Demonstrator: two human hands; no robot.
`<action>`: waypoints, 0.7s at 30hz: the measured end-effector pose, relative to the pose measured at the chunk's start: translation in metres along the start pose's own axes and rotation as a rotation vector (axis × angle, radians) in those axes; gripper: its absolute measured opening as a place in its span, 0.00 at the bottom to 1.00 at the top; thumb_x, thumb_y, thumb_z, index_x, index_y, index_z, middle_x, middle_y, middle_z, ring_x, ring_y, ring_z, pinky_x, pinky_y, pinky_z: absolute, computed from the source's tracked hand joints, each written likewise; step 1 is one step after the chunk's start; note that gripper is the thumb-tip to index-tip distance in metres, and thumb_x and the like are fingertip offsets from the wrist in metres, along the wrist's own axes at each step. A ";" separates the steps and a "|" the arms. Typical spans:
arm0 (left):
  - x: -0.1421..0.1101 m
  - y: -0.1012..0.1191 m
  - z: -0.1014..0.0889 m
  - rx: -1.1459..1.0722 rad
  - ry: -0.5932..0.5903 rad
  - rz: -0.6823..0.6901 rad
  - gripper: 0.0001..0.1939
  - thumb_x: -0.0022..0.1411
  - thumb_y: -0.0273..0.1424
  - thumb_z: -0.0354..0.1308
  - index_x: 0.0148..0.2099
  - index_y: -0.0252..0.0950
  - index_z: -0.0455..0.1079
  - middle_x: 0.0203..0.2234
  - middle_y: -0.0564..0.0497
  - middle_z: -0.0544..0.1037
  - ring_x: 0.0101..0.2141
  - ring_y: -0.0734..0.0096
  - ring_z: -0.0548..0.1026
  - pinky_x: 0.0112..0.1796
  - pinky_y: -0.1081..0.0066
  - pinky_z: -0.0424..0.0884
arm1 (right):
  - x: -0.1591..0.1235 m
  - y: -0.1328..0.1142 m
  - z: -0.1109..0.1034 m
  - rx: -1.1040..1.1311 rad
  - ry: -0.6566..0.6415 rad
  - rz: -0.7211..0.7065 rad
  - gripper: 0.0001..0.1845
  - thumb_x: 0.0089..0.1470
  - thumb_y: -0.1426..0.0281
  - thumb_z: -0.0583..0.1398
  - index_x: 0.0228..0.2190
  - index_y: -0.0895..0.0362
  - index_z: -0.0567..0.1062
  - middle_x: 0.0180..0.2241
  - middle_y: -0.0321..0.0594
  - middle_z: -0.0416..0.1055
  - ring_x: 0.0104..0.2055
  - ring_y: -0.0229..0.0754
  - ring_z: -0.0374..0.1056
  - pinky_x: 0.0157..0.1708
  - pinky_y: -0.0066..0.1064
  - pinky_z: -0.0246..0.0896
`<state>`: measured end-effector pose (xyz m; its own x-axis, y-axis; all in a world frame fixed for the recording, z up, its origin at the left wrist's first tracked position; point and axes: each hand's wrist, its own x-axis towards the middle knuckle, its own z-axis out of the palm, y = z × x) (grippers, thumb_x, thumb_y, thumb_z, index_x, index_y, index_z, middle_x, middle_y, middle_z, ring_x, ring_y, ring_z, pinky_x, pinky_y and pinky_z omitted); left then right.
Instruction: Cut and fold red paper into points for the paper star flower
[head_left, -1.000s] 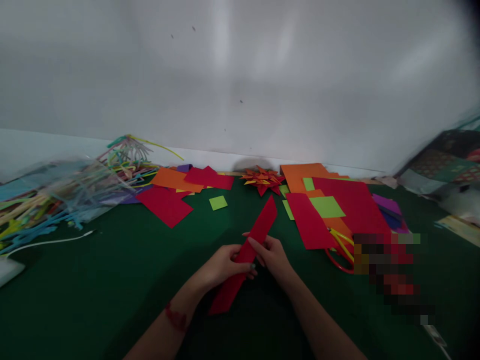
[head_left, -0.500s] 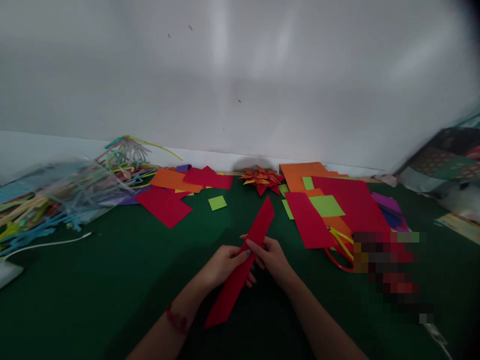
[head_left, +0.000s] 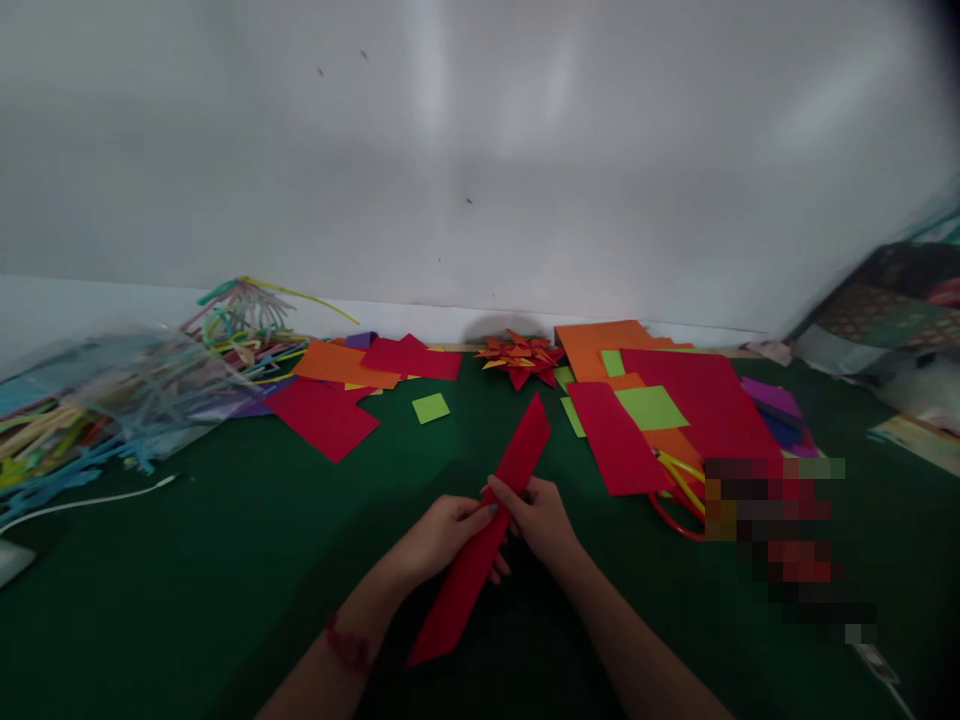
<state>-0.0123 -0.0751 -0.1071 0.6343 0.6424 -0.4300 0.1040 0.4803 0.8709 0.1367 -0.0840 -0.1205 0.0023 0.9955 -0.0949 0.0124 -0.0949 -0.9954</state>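
Observation:
A long red folded paper strip (head_left: 456, 598) with slanted ends lies diagonally between my hands, above the green tabletop. My left hand (head_left: 444, 538) grips its left edge near the middle, thumb on top and fingers beneath. On the other edge my right hand (head_left: 541, 515) pinches it, its thumb pressed on the upper face. Some fingers of both hands are hidden under the strip. Beyond it, near the wall, stands a red and orange folded paper flower (head_left: 520, 358). A small green paper square (head_left: 430, 408) rests to the left of the strip's tip.
Red sheets (head_left: 694, 400), orange sheets (head_left: 592, 348) and yellow-handled scissors (head_left: 681, 478) lie at right, partly pixelated. On the left are more red paper (head_left: 327, 416) and a clear bag (head_left: 172, 375) with colourful pipe cleaners. A white wall (head_left: 450, 150) borders the table's back.
Both hands keep hold of the red strip in nearly the same pose. My right thumb has shifted very slightly, and the camera view has moved a little.

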 end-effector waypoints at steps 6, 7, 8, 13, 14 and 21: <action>-0.005 0.003 -0.006 0.100 -0.076 -0.001 0.13 0.52 0.36 0.58 0.35 0.29 0.69 0.32 0.41 0.78 0.33 0.61 0.76 0.34 0.65 0.70 | 0.006 -0.006 -0.018 -0.068 0.169 -0.027 0.22 0.45 0.54 0.58 0.26 0.63 0.76 0.10 0.30 0.54 0.13 0.31 0.50 0.14 0.24 0.43; -0.005 0.003 -0.007 0.113 -0.089 -0.004 0.13 0.53 0.36 0.57 0.34 0.29 0.69 0.32 0.41 0.78 0.33 0.61 0.76 0.34 0.65 0.70 | 0.007 -0.008 -0.022 -0.069 0.189 -0.022 0.22 0.45 0.54 0.58 0.26 0.63 0.76 0.10 0.30 0.54 0.13 0.31 0.50 0.14 0.25 0.44; -0.006 0.003 -0.007 0.119 -0.100 -0.009 0.14 0.53 0.37 0.57 0.35 0.29 0.70 0.32 0.41 0.78 0.33 0.61 0.76 0.34 0.66 0.70 | 0.008 -0.009 -0.026 -0.068 0.205 -0.013 0.23 0.45 0.54 0.58 0.26 0.63 0.76 0.10 0.30 0.54 0.13 0.31 0.51 0.14 0.25 0.44; -0.005 0.001 -0.006 0.108 -0.107 -0.035 0.18 0.56 0.41 0.53 0.37 0.28 0.70 0.32 0.40 0.78 0.29 0.65 0.76 0.31 0.68 0.70 | 0.009 -0.012 -0.039 -0.032 0.243 0.015 0.22 0.44 0.54 0.58 0.27 0.63 0.76 0.11 0.30 0.55 0.14 0.31 0.51 0.15 0.25 0.45; -0.004 0.000 -0.006 0.100 -0.111 -0.036 0.18 0.56 0.41 0.52 0.37 0.28 0.70 0.31 0.40 0.78 0.28 0.66 0.76 0.31 0.68 0.70 | 0.010 -0.012 -0.040 -0.015 0.244 0.015 0.22 0.44 0.55 0.59 0.28 0.63 0.76 0.11 0.30 0.55 0.14 0.31 0.51 0.15 0.25 0.44; 0.001 -0.003 -0.004 -0.009 -0.021 0.016 0.19 0.53 0.40 0.57 0.41 0.29 0.67 0.30 0.41 0.78 0.31 0.62 0.77 0.34 0.65 0.70 | 0.006 -0.007 -0.018 0.046 0.208 0.019 0.18 0.44 0.57 0.60 0.25 0.61 0.76 0.11 0.29 0.57 0.13 0.29 0.50 0.13 0.23 0.43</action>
<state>-0.0150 -0.0739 -0.1110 0.6518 0.6375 -0.4109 0.0866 0.4757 0.8753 0.1549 -0.0773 -0.1139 0.2083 0.9715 -0.1134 -0.0351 -0.1085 -0.9935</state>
